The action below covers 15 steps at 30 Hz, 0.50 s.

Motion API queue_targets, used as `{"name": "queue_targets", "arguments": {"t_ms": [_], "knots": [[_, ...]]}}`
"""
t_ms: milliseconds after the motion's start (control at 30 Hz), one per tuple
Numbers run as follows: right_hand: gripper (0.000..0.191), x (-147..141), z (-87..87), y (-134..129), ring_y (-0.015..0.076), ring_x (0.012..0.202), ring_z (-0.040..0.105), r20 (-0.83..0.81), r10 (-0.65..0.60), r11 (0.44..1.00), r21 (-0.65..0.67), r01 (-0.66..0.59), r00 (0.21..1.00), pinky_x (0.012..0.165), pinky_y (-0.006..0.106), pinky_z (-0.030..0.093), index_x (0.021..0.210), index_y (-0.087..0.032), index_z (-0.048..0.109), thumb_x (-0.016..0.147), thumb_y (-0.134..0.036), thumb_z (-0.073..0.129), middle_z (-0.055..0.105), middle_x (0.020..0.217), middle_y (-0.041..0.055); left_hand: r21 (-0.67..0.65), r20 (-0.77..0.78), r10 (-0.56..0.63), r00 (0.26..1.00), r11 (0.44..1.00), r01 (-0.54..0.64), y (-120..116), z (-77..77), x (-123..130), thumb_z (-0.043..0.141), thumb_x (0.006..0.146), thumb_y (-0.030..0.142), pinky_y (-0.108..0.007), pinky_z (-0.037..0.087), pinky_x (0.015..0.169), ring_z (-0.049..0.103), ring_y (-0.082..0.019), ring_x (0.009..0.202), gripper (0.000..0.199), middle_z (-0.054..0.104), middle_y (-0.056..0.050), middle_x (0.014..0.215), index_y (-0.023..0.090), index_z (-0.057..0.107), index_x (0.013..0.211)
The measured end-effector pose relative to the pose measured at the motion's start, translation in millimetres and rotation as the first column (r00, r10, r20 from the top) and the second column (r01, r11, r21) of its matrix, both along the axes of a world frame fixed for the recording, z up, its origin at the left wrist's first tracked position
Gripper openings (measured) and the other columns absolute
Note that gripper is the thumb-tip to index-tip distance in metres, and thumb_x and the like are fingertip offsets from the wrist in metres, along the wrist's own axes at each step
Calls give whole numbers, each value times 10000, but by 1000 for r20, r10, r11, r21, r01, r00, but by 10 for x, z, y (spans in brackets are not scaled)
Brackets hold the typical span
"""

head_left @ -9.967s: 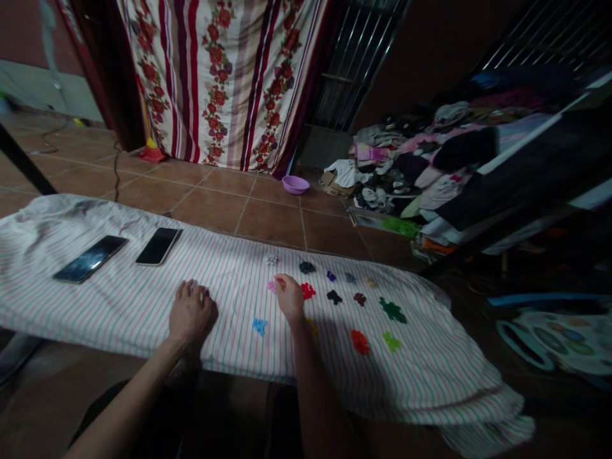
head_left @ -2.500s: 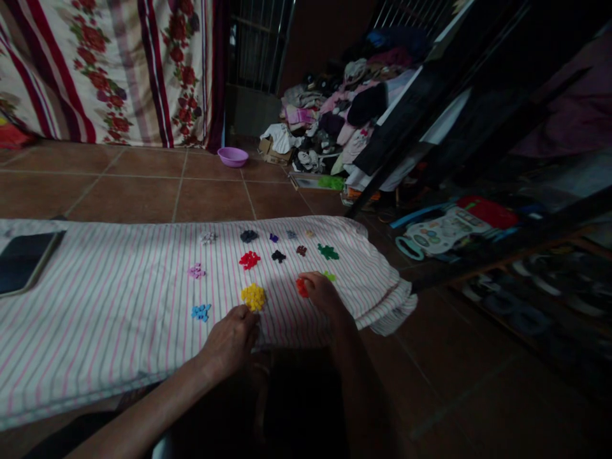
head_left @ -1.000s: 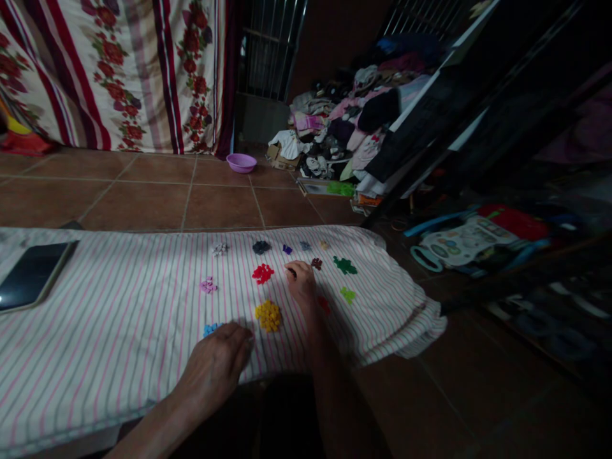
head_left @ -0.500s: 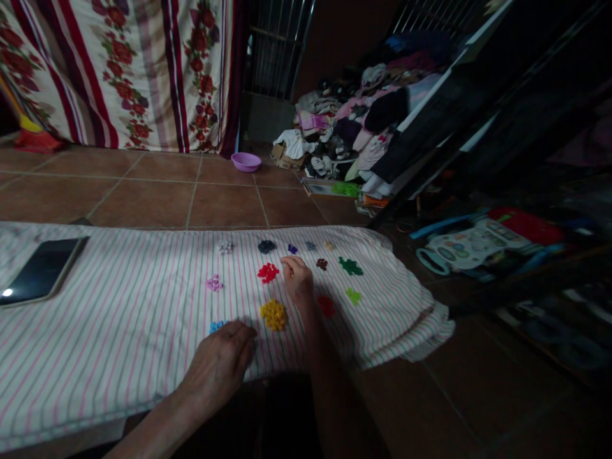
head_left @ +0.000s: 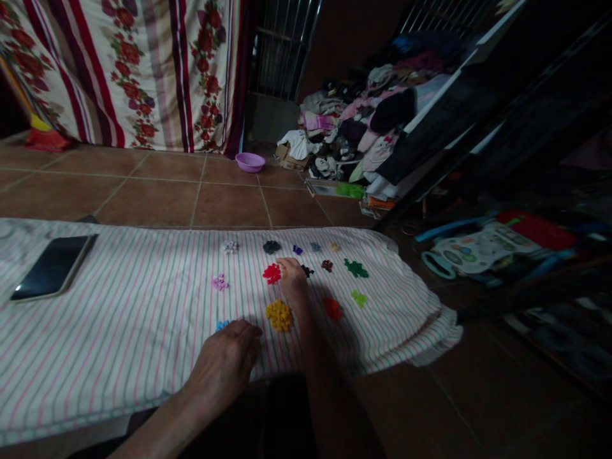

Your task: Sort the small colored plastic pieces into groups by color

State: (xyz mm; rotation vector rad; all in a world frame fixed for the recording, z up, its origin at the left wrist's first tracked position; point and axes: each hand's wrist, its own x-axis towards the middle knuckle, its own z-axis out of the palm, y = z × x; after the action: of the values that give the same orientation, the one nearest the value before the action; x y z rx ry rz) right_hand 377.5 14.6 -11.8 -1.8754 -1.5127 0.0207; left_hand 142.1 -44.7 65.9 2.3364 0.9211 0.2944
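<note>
Small pieces lie sorted by colour in piles on a striped cloth (head_left: 157,306). My right hand (head_left: 292,277) has its fingers closed at the right edge of the red pile (head_left: 271,273); what they hold, if anything, is too small to tell. A black pile (head_left: 306,271) shows just beside that hand. My left hand (head_left: 232,350) rests with curled fingers on the cloth, partly covering the light blue pile (head_left: 222,325). Between my forearms sits the yellow pile (head_left: 278,316). The orange-red pile (head_left: 332,308) lies right of my right forearm.
A phone (head_left: 52,268) lies at the cloth's left. Pink (head_left: 220,282), white (head_left: 231,247), dark grey (head_left: 271,247), brown (head_left: 327,265), dark green (head_left: 356,268) and lime (head_left: 358,298) piles surround the hands. A purple basin (head_left: 250,162) stands on the floor.
My right hand has moved a little left to the red pile's edge, uncovering the black pile. My left hand has stayed about where it was. The view has shifted slightly.
</note>
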Motion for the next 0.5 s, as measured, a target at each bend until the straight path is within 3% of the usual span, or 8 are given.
{"name": "queue_targets", "arguments": {"t_ms": [167, 267, 367, 500], "knots": [[458, -33, -55, 58, 215, 987, 604, -4, 34, 997, -66, -35, 999, 895, 333, 485, 1038, -155, 699, 701, 17, 441, 682, 1040, 93, 19, 14, -2, 1000, 1000, 2, -4, 9, -4, 346, 909, 199, -308, 532, 849, 646, -172, 955, 353, 686, -71, 1015, 185, 650, 1087], [488, -22, -40, 66, 206, 984, 607, -15, 32, 999, -9, -32, 999, 903, 327, 478, 1023, -164, 703, 673, 22, 418, 687, 1028, 81, 48, 26, -3, 1000, 999, 2, -6, 7, -17, 355, 905, 189, -311, 541, 832, 652, -172, 937, 344, 689, -70, 1004, 179, 655, 1071], [429, 28, 34, 20, 196, 922, 618, -58, -4, 997, 80, 8, 998, 872, 311, 485, 906, -180, 716, 658, 0, 415, 693, 936, 71, 97, 48, 2, 999, 995, -6, -6, 1, -35, 358, 898, 171, -309, 548, 818, 657, -168, 918, 340, 692, -66, 991, 176, 656, 1061], [302, 88, 166, -96, 159, 740, 630, -184, 74, 997, 14, -72, 980, 736, 256, 500, 681, -204, 683, 665, -44, 428, 682, 725, 18, 144, 88, 0, 996, 989, -12, -5, 3, -49, 359, 900, 174, -305, 558, 784, 664, -167, 889, 333, 694, -68, 973, 175, 662, 1038]]}}
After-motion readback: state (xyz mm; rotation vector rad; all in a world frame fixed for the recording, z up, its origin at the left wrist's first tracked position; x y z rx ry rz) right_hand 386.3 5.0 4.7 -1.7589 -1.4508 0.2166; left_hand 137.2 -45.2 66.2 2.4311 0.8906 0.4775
